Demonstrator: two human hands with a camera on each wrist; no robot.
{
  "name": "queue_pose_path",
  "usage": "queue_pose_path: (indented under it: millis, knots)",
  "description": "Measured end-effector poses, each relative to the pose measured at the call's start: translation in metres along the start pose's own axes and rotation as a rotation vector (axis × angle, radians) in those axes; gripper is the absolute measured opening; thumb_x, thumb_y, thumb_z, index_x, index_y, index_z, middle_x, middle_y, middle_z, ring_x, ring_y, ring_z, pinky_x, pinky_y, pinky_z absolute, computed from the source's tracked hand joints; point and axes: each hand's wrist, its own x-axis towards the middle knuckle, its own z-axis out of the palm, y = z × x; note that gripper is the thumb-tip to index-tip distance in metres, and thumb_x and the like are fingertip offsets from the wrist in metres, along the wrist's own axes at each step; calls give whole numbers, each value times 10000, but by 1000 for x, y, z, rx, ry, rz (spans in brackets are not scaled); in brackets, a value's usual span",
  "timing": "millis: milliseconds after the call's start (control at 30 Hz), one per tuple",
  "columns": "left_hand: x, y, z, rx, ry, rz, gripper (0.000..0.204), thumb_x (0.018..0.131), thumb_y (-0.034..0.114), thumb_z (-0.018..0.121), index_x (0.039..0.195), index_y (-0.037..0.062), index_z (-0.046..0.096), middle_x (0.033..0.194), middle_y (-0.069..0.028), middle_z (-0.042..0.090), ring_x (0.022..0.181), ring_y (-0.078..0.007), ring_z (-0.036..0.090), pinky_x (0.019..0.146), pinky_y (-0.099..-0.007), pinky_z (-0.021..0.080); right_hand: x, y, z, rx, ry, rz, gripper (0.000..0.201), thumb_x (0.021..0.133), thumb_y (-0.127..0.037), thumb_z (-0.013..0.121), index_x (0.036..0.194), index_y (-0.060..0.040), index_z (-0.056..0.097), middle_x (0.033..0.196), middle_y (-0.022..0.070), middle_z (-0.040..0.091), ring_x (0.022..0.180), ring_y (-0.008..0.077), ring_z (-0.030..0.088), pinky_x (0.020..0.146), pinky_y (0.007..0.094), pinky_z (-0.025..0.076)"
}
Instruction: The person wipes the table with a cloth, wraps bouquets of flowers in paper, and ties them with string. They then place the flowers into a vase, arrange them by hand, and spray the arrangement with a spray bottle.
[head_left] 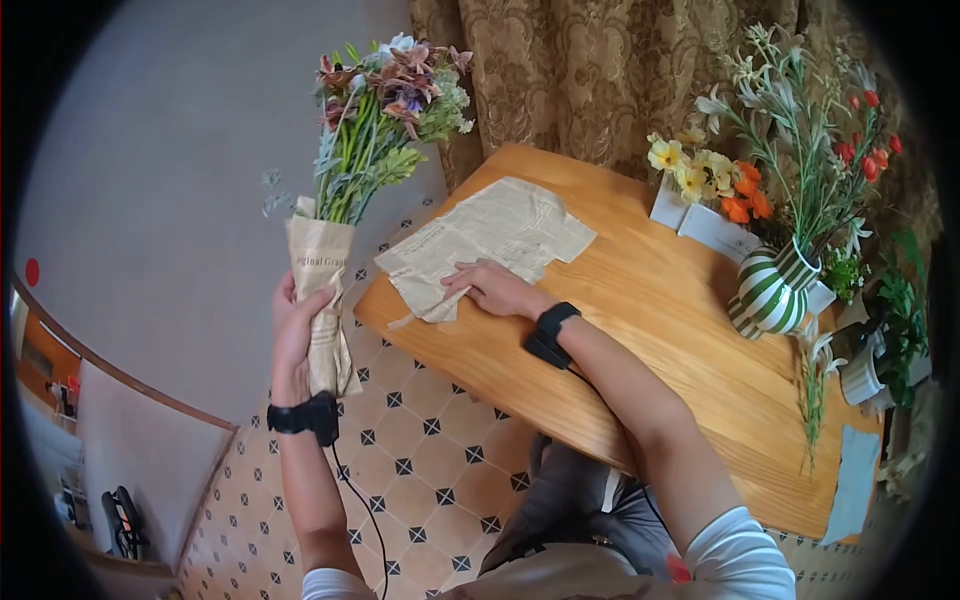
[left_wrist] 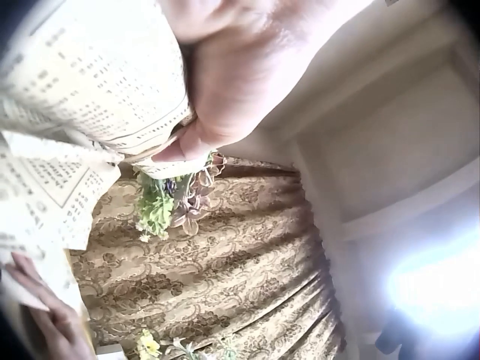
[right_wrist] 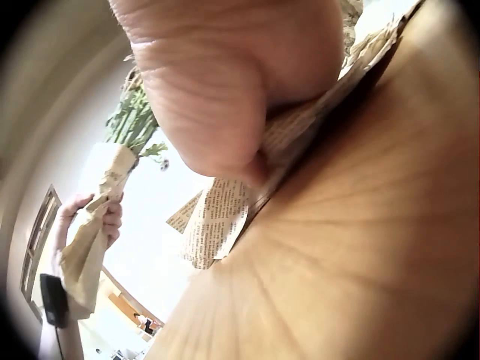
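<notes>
My left hand (head_left: 297, 325) grips a bouquet by its brown printed paper wrap (head_left: 320, 250), holding it upright beyond the table's left edge. From the wrap rise green stems and purple, mauve and white flowers (head_left: 405, 85). A crumpled sheet of printed wrapping paper (head_left: 495, 225) lies on the table's left corner. Near its front edge, my right hand (head_left: 495, 288) pinches a raised fold of that sheet. The right wrist view shows the thumb (right_wrist: 217, 127) against the paper, part of which stands off the wood; the other fingers are mostly hidden there.
On the wooden table (head_left: 640, 320) stand a green-and-white striped vase (head_left: 775, 290) of tall flowers and white pots of yellow and orange flowers (head_left: 690, 170). A loose flower stem (head_left: 812, 400) and a grey-green strip (head_left: 853, 480) lie at the right. A patterned curtain (head_left: 600, 90) hangs behind.
</notes>
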Motion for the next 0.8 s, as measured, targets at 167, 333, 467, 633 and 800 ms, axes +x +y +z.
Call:
queue_pose_path:
  millis: [167, 333, 467, 633, 800]
  knots:
    - [-15, -9, 13, -44, 10, 22, 451, 812, 40, 682, 1241, -17, 556, 1070, -79, 665, 894, -149, 644, 814, -278, 516, 0, -26, -17, -226, 34, 41, 453, 815, 17, 539, 1234, -112, 650, 1338, 112, 625, 1344, 365, 483, 1158, 464, 300]
    - [-28, -42, 81, -90, -36, 16, 523, 807, 18, 698, 1285, -14, 487, 1144, -107, 640, 1016, -173, 634, 886, -303, 511, -36, -59, -44, 214, 131, 184, 487, 869, -71, 607, 1348, -34, 525, 1251, 152, 650, 1235, 333, 583, 1074, 421, 424]
    - [-53, -55, 186, -153, -87, 143, 594, 838, 10, 678, 1356, -27, 388, 1242, -136, 586, 1106, -203, 598, 951, -311, 482, -50, -113, -64, 884, 355, 350, 515, 918, -167, 671, 1346, 38, 471, 1203, 142, 650, 1132, 205, 623, 972, 330, 495]
    - [-46, -56, 214, -487, -379, 221, 560, 876, 73, 706, 1364, -23, 448, 1235, -140, 595, 1113, -215, 592, 967, -349, 477, -89, -84, -111, 1225, 585, 553, 404, 904, -199, 682, 1210, 36, 566, 1045, 128, 696, 912, 220, 696, 848, 369, 574]
    - [27, -91, 148, 748, -535, 381, 528, 925, 385, 663, 1350, 83, 581, 1482, -176, 449, 1401, -386, 357, 1153, -510, 278, -126, -41, -108, 1300, 608, 829, 328, 916, -199, 641, 1141, 36, 597, 977, 131, 704, 839, 228, 710, 767, 373, 600]
